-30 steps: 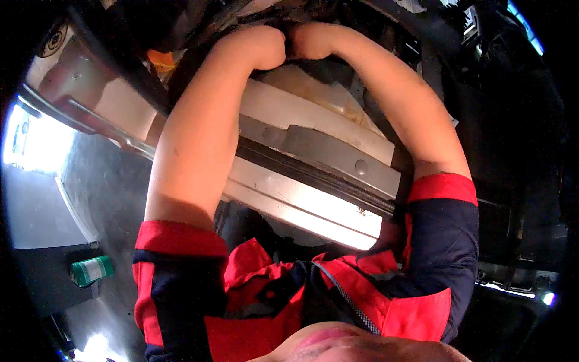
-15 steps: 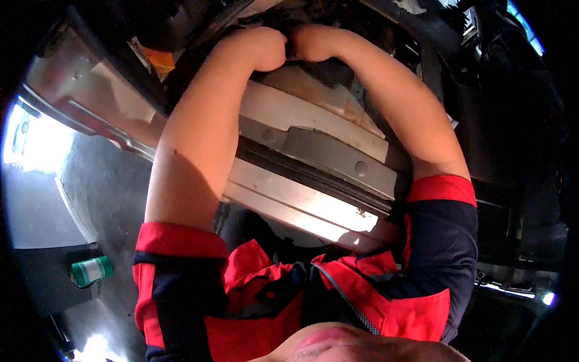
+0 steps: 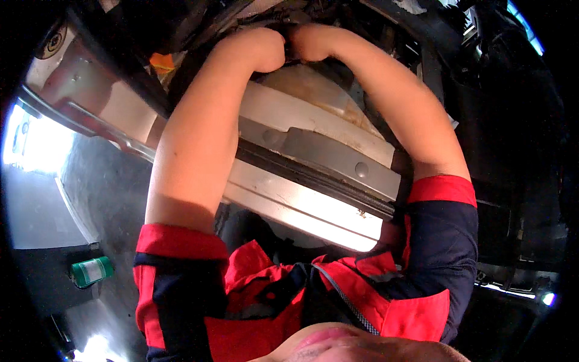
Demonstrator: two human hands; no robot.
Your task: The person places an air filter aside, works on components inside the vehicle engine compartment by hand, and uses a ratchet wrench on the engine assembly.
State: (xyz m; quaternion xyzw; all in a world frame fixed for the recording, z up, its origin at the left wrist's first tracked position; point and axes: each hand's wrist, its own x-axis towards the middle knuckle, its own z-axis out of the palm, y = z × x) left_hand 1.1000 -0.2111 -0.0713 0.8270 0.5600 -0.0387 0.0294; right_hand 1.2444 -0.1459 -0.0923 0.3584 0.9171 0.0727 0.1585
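Both my arms reach far forward into a dark hollow of a stripped vehicle interior. My left hand point(image 3: 265, 49) and my right hand point(image 3: 311, 43) are close together there, wrists bent, with a small gap between them. The fingers of both point away into the dark, so what they touch or hold is hidden. Just below the hands lies a stained, light-coloured panel point(image 3: 310, 90). Nearer to me a grey plastic sill trim point(image 3: 329, 152) with a round plug runs across between my forearms, beside a black rubber seal point(image 3: 301, 175) and a pale metal door sill point(image 3: 301, 205).
An orange piece point(image 3: 161, 63) shows left of my left forearm. Beyond it, a pale metal body panel point(image 3: 102, 90) slants along the left. A green cylindrical container point(image 3: 91, 271) is at lower left on the dark floor point(image 3: 114, 187). Dark trim and loose parts fill the right side.
My hands have hardly moved. Light has spread over the door sill and the upper-left body panel, where a round fitting now shows; the shadow on my left forearm has shifted toward the sleeve.
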